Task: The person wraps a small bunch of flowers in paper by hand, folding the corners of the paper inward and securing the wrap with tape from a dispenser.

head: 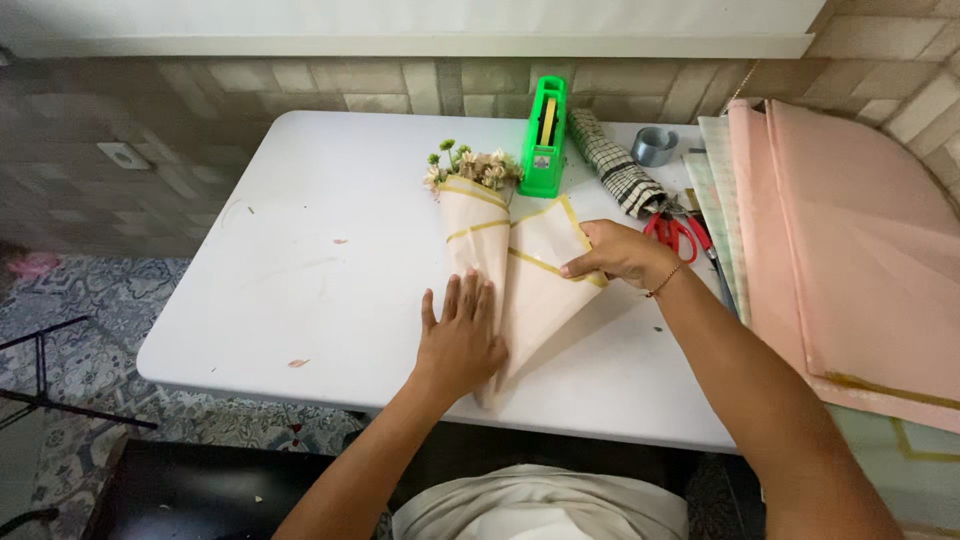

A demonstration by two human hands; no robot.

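**Bouquet half wrapped, one flap yet to close**

Nearest the camera, the left hand (462,335) lies flat with fingers spread, pressing down on the lower part of the wrap (500,270) and gripping nothing. Up and to its right, the right hand (620,253) pinches the edge of the loose flap (545,275) between thumb and fingers, with a thin bracelet at the wrist.

The wrap is cream paper with a yellow band along its edges, already folded into a cone that narrows toward the left hand. Flowers (470,165), small and pale with green buds, poke out of its wide end, beyond the left fingertips. By my reading the cone is formed and one side is folded over; the flap under the right hand is not yet laid flat, and I see no tape or tie on the paper.

Beyond the right hand stands a bright green tape dispenser (545,135), upright and slim. To the right of it lies a roll of black-and-white checked paper (615,165), then a grey tape roll (655,146). Red-handled scissors (675,233) rest just right of the right hand. Farther right, pink sheets (850,240) are stacked at the edge of the white table (300,270), with a checked sheet showing beneath them. No label or sign is readable.
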